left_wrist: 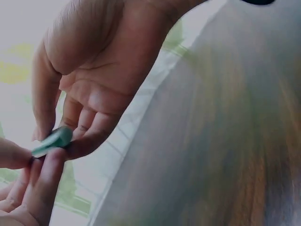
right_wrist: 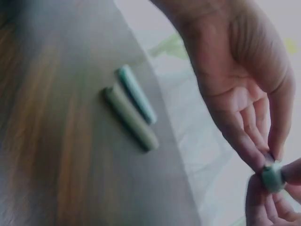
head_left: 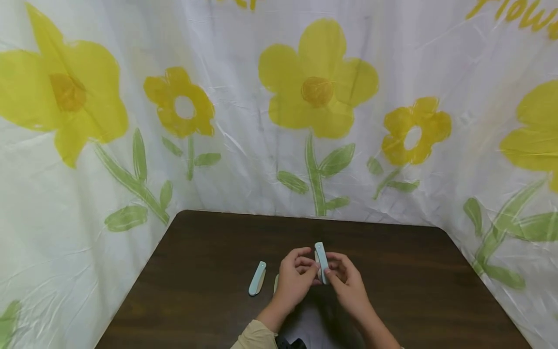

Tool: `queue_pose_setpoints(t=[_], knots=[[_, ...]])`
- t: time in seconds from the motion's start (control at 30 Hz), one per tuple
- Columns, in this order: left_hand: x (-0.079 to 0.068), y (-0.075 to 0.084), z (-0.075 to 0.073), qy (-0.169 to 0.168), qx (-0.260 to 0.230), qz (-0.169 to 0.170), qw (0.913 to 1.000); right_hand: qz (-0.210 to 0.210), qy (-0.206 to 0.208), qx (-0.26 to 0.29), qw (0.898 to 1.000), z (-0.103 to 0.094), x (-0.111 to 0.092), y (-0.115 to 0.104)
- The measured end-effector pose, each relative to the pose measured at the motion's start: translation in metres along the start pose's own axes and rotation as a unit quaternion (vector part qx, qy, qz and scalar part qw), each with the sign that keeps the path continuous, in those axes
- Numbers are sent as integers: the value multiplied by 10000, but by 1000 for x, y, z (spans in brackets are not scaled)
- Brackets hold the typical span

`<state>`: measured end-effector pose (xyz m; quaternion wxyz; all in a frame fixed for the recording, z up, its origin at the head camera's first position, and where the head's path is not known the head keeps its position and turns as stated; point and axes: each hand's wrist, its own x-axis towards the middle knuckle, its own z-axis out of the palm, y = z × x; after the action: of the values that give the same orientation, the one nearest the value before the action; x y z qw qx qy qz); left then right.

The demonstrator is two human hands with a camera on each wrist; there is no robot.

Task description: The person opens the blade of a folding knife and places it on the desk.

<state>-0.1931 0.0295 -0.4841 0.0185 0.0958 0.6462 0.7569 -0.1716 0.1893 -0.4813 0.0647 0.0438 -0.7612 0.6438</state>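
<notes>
Between both hands is a slim light blue folding knife (head_left: 321, 261), held nearly upright above the table with a pale strip along its left side. My left hand (head_left: 294, 281) pinches it from the left with thumb and fingers. From the right, my right hand (head_left: 348, 286) grips its lower part, thumb on the front. In the left wrist view the folding knife (left_wrist: 59, 139) appears end-on among the fingertips. A similar light blue folding knife (head_left: 257, 278) with a cream edge lies left of the hands. Beside it is a cream one (right_wrist: 131, 117), mostly hidden by my left hand in the head view.
The dark brown wooden table (head_left: 196, 252) has rounded far corners. A white curtain (head_left: 244, 169) painted with yellow flowers hangs behind it and along both sides. The wrist views are blurred.
</notes>
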Motion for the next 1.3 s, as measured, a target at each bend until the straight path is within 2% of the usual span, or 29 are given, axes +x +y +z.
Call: queue_pose_setpoints(t=[0.2, 0.33, 0.6, 0.97, 1.3], knots=[[9, 13, -1, 55, -61, 403, 9992, -376, 250, 249, 9987, 1, 5, -18], [10, 17, -3, -15, -30, 559, 9984, -410, 257, 288, 9984, 2, 5, -22], [8, 22, -7, -57, 95, 598, 9982, -361, 100, 348, 9987, 4, 4, -22], [3, 22, -11, -25, 305, 605, 9977, -483, -139, 122, 9987, 2, 1, -19], [2, 25, -15, -214, 483, 538, 9972, -1012, -320, -301, 9939, -7, 3, -15]])
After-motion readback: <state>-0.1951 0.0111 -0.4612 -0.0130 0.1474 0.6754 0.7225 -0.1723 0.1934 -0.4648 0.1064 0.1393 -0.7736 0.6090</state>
